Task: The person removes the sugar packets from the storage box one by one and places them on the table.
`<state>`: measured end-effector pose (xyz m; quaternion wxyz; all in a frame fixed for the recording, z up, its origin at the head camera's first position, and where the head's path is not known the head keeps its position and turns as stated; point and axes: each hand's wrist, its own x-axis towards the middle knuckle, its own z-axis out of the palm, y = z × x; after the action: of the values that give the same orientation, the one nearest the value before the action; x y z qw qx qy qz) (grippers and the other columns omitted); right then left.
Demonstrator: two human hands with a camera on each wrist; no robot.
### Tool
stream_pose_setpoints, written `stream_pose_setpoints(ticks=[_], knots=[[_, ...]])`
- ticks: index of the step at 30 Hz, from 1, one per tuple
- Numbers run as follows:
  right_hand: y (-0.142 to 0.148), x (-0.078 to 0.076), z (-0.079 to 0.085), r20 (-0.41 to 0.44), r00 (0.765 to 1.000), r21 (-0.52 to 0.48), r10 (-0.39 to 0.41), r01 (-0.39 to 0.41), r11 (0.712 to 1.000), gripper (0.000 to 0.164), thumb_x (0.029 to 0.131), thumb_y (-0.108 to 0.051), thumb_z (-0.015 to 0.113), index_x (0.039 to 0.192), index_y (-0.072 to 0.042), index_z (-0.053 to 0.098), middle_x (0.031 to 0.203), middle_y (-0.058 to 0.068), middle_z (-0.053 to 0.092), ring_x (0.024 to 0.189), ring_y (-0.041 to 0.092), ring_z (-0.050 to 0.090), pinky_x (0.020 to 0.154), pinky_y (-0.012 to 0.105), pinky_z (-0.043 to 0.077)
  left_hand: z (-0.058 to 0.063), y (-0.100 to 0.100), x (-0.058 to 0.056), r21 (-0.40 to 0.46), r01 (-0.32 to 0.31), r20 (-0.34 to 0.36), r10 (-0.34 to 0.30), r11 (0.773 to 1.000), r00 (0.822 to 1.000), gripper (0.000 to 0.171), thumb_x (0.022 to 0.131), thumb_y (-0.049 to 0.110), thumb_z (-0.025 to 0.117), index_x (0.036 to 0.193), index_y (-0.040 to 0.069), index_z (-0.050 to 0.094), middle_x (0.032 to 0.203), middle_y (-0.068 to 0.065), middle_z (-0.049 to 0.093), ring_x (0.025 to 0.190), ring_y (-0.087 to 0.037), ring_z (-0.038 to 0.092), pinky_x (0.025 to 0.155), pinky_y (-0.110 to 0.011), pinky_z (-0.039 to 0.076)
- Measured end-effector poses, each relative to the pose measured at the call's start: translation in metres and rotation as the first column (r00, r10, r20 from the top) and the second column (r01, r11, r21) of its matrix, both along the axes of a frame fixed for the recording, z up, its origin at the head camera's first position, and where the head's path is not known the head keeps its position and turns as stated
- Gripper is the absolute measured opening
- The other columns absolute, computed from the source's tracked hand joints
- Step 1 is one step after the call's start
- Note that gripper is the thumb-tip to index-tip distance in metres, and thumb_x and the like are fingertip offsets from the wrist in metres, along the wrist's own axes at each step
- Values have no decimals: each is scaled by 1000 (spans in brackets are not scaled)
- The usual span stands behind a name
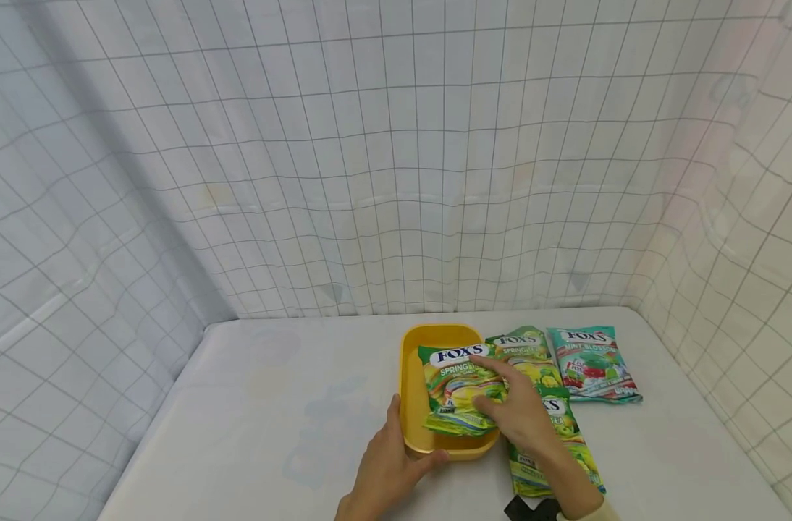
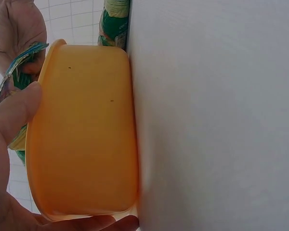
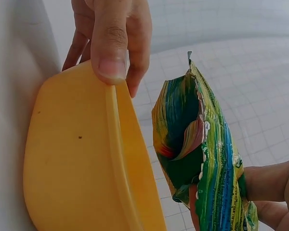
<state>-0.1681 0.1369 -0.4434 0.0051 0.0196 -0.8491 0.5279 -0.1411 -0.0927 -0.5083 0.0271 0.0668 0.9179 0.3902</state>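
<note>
A yellow plastic tub [image 1: 424, 437] stands on the white table. My left hand [image 1: 388, 463] grips its near left corner, thumb over the rim and fingers along the outer wall, as the left wrist view also shows the tub [image 2: 84, 130] up close. My right hand [image 1: 523, 412] pinches a green and yellow candy bag [image 1: 457, 391] marked FOX'S SPRING TEA. That bag [image 3: 214, 144] is tilted above the tub's opening, apart from the rim in the right wrist view. It hides much of the tub's inside.
Right of the tub lie two similar green candy bags, a far one [image 1: 525, 354] and a near one [image 1: 526, 474] partly covered by my right forearm. A teal mint candy bag [image 1: 594, 369] lies farther right. Grid-patterned white sheeting [image 1: 435, 181] encloses the table's back and sides.
</note>
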Motion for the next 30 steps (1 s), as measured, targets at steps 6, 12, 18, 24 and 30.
stream_pose_setpoints(ticks=[6, 12, 18, 24, 30], knots=[[14, 3, 2, -31, 999, 26, -22, 22, 999, 60, 92, -6, 75, 145, -29, 58, 156, 17, 42, 144, 47, 33, 102, 65, 42, 2, -1, 0, -13, -3, 18, 4, 1000, 1000, 126, 77, 71, 77, 159, -4, 17, 145, -28, 51, 120, -40, 59, 99, -58, 48], [26, 4, 4, -23, 1000, -17, -4, 4, 1000, 60, 93, -7, 75, 147, -27, 57, 158, 15, 41, 147, 45, 28, 107, 67, 35, 2, -1, 0, -11, -8, 17, 8, 1000, 1000, 126, 76, 70, 78, 159, -3, 18, 142, -29, 52, 119, -40, 60, 100, -58, 47], [36, 6, 4, 6, 1000, -32, 8, -8, 999, 59, 94, -12, 75, 148, -29, 55, 159, 15, 37, 148, 46, 24, 108, 68, 33, 1, 0, 0, -15, -15, 16, 15, 1000, 1000, 124, 77, 66, 80, 159, -4, 18, 142, -28, 53, 116, -40, 60, 99, -58, 47], [48, 8, 4, 27, 1000, -34, 1, 0, 999, 60, 95, -12, 75, 148, -31, 54, 160, 15, 34, 148, 46, 23, 107, 68, 35, -1, -1, 0, -15, -12, -13, 12, 1000, 1000, 122, 78, 65, 80, 159, -3, 18, 139, -28, 55, 113, -39, 62, 97, -57, 49], [62, 8, 4, 32, 999, -20, -14, 15, 1000, 63, 94, -10, 75, 150, -28, 52, 161, 19, 33, 147, 49, 22, 106, 69, 35, -2, -1, -1, -11, -3, -31, 3, 1000, 1000, 121, 79, 65, 79, 158, -4, 19, 140, -28, 54, 114, -39, 62, 96, -57, 50]])
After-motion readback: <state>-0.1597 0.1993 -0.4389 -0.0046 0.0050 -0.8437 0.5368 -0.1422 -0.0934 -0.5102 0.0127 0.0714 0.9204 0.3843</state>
